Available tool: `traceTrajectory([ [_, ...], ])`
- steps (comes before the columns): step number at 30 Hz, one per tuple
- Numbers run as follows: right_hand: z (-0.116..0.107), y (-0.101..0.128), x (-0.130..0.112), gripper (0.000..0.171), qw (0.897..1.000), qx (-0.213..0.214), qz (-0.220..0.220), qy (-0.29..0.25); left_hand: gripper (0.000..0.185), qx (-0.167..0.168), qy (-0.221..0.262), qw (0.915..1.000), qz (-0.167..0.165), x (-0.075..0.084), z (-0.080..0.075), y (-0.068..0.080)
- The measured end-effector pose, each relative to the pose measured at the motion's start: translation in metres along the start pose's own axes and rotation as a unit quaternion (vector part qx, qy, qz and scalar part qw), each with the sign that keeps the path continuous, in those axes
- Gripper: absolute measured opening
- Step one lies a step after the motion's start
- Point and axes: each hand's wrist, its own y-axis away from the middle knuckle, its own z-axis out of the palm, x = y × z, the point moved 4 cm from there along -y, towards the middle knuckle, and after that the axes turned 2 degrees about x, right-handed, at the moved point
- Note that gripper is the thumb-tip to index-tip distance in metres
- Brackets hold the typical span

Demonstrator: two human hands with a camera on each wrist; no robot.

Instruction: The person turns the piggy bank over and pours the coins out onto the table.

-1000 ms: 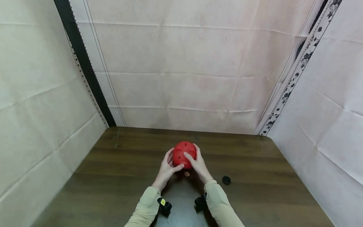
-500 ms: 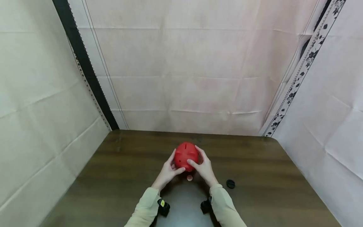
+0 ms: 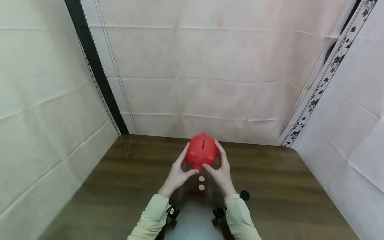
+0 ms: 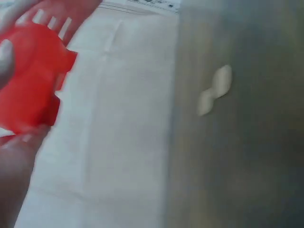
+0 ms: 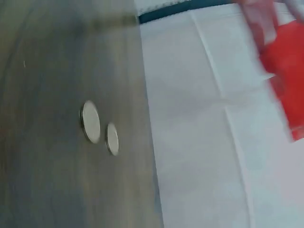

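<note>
dark wooden table [image 3: 126, 186] with both sleeved arms reaching out over it, forearms angled in toward each other. left hand [image 3: 177, 175] and right hand [image 3: 222, 173] cup the red piggy bank [image 3: 202, 151] from either side, fingers curled round it, lifted above the tabletop, slot up. a black plug [image 3: 244, 195] sits by the right sleeve. two coins [image 3: 201, 183] lie just under the bank.

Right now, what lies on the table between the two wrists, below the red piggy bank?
Two coins lie on the wooden table, below the held red piggy bank; the head view shows this.
</note>
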Motion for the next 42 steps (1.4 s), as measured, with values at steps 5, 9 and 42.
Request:
traceTrajectory([
  [5, 0.006, 0.009, 0.038, 0.078, 0.994, -0.010, 0.109, 0.017, 0.093, -0.012, -0.008, 0.9983, -0.056, -0.022, 0.004, -0.002],
  [9, 0.009, 0.013, 0.056, 0.075, 0.981, -0.024, 0.190, 0.031, 0.095, -0.028, 0.025, 0.9866, -0.159, -0.054, 0.010, 0.002],
  [42, 0.015, 0.011, 0.031, 0.067, 0.972, 0.093, 0.206, 0.070, 0.080, 0.051, -0.045, 0.9905, -0.120, -0.047, 0.027, 0.004],
])
